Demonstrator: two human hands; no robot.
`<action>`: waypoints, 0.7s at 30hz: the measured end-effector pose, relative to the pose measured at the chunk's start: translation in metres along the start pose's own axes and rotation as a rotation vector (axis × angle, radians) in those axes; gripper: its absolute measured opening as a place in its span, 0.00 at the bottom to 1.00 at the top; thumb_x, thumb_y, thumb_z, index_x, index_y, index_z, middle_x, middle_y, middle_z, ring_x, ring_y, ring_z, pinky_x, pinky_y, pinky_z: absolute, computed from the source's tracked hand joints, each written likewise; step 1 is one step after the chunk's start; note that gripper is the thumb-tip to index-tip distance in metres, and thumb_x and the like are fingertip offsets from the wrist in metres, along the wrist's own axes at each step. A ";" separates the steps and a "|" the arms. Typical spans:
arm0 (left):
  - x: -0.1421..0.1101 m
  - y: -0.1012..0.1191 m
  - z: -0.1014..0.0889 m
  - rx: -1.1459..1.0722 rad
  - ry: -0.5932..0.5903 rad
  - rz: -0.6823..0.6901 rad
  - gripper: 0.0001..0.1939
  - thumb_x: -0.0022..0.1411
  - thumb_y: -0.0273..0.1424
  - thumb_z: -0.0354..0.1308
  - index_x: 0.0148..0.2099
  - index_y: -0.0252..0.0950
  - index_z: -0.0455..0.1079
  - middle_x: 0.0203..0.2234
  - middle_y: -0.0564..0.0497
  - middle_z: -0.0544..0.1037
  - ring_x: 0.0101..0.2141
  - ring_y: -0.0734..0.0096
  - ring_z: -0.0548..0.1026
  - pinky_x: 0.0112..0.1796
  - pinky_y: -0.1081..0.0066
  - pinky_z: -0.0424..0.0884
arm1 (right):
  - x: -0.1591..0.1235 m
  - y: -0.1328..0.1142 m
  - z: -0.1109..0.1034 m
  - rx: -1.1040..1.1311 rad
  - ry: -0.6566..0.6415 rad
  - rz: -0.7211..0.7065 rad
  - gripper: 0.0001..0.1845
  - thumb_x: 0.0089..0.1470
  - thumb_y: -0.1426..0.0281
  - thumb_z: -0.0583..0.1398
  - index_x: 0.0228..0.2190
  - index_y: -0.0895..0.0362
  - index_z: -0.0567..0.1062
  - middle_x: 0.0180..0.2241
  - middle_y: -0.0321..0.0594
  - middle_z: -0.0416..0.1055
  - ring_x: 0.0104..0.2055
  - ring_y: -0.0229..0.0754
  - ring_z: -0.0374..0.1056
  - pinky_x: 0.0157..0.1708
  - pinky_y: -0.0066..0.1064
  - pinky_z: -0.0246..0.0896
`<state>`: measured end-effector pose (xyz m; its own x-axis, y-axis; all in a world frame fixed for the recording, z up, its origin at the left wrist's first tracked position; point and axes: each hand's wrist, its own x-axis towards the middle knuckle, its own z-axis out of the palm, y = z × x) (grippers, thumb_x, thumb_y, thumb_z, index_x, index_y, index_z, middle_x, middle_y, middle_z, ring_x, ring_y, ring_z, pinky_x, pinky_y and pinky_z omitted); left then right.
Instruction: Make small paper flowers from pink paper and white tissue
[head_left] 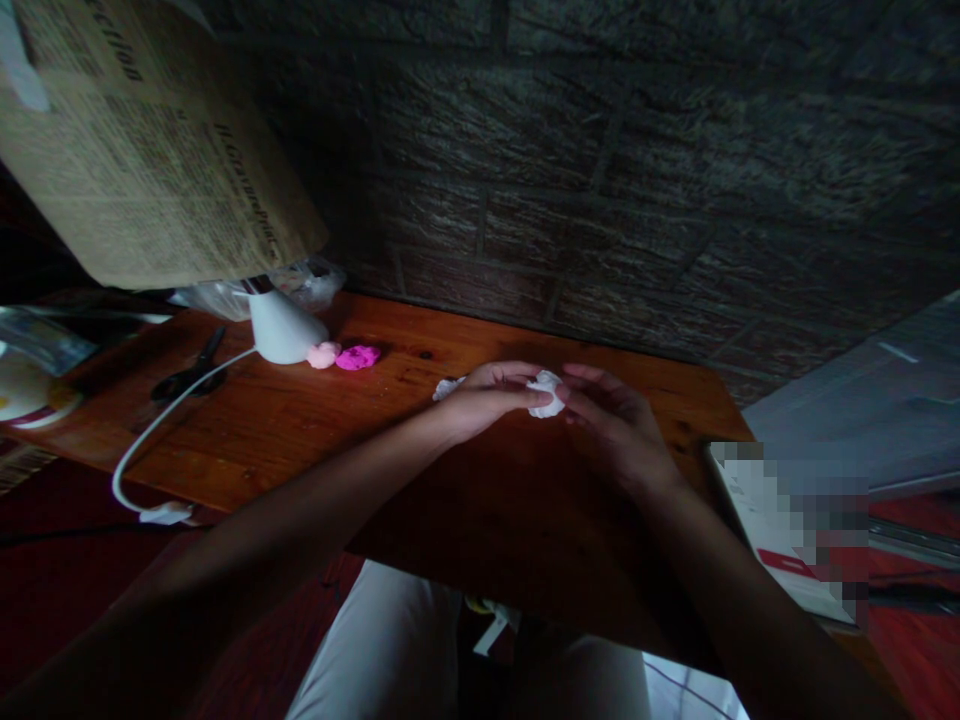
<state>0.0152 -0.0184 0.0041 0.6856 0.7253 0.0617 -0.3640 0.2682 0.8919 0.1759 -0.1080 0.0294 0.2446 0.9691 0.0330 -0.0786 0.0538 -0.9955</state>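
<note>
Above the wooden table, a small white lump [545, 394] with an uneven surface, like soft modelling clay, is between my two hands. The thumb and fingers of my left hand [491, 393] close on it from the left. On the right side, my right hand [619, 418] pinches its edge with thumb and forefinger, the other fingers loosely curled. Just behind my left hand lies a second white lump [448, 388], partly covered by the hand. Farther left on the table sit a pale pink lump [323, 354] and a bright magenta lump [358, 357], touching each other.
A white lamp base [285, 328] stands beside the pink lumps under a newsprint-patterned shade [172, 150]. Its white cable [154, 425] runs over the table's front edge. Black scissors [191, 378] lie at left. A box-like white object [780, 540] is at right. A brick wall [600, 180] rises behind.
</note>
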 end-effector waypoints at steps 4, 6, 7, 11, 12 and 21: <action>-0.001 0.001 0.000 -0.033 0.004 -0.044 0.20 0.44 0.25 0.76 0.41 0.31 0.79 0.36 0.49 0.83 0.36 0.73 0.79 0.47 0.67 0.69 | 0.000 0.001 0.000 -0.008 -0.004 0.000 0.24 0.42 0.58 0.74 0.41 0.50 0.79 0.39 0.38 0.79 0.36 0.41 0.72 0.35 0.34 0.66; -0.001 0.002 0.001 -0.081 -0.026 -0.075 0.20 0.44 0.27 0.77 0.41 0.31 0.79 0.36 0.49 0.83 0.36 0.73 0.79 0.47 0.67 0.69 | 0.001 0.001 -0.001 0.010 0.008 0.011 0.24 0.41 0.58 0.74 0.41 0.50 0.80 0.39 0.37 0.79 0.37 0.41 0.72 0.35 0.33 0.66; -0.001 0.002 0.002 -0.113 -0.036 -0.085 0.20 0.44 0.28 0.77 0.41 0.31 0.79 0.36 0.48 0.83 0.37 0.73 0.79 0.48 0.67 0.70 | 0.001 0.001 -0.001 0.023 0.015 0.025 0.23 0.41 0.58 0.74 0.40 0.50 0.80 0.39 0.37 0.79 0.36 0.40 0.72 0.35 0.32 0.66; 0.000 0.003 0.002 -0.199 -0.031 -0.080 0.20 0.45 0.30 0.77 0.42 0.32 0.79 0.38 0.47 0.83 0.39 0.72 0.79 0.50 0.66 0.71 | 0.001 0.001 -0.002 0.068 0.051 0.069 0.23 0.40 0.59 0.75 0.39 0.49 0.80 0.38 0.36 0.80 0.36 0.40 0.72 0.33 0.30 0.66; 0.000 0.003 0.001 -0.201 -0.027 -0.077 0.20 0.46 0.29 0.77 0.43 0.32 0.79 0.38 0.47 0.83 0.39 0.72 0.79 0.50 0.65 0.71 | 0.001 0.001 -0.002 0.066 0.053 0.070 0.22 0.40 0.58 0.75 0.39 0.49 0.80 0.39 0.37 0.80 0.37 0.40 0.73 0.33 0.30 0.66; -0.001 0.001 0.001 -0.211 0.001 -0.085 0.17 0.48 0.24 0.74 0.43 0.33 0.79 0.39 0.48 0.83 0.40 0.72 0.80 0.53 0.62 0.70 | 0.001 0.004 -0.002 0.036 0.023 0.044 0.22 0.43 0.58 0.73 0.41 0.49 0.80 0.42 0.38 0.80 0.39 0.42 0.73 0.34 0.32 0.66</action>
<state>0.0148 -0.0197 0.0052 0.7190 0.6949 -0.0098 -0.4290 0.4549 0.7804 0.1775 -0.1067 0.0253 0.2624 0.9649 -0.0131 -0.1242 0.0203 -0.9921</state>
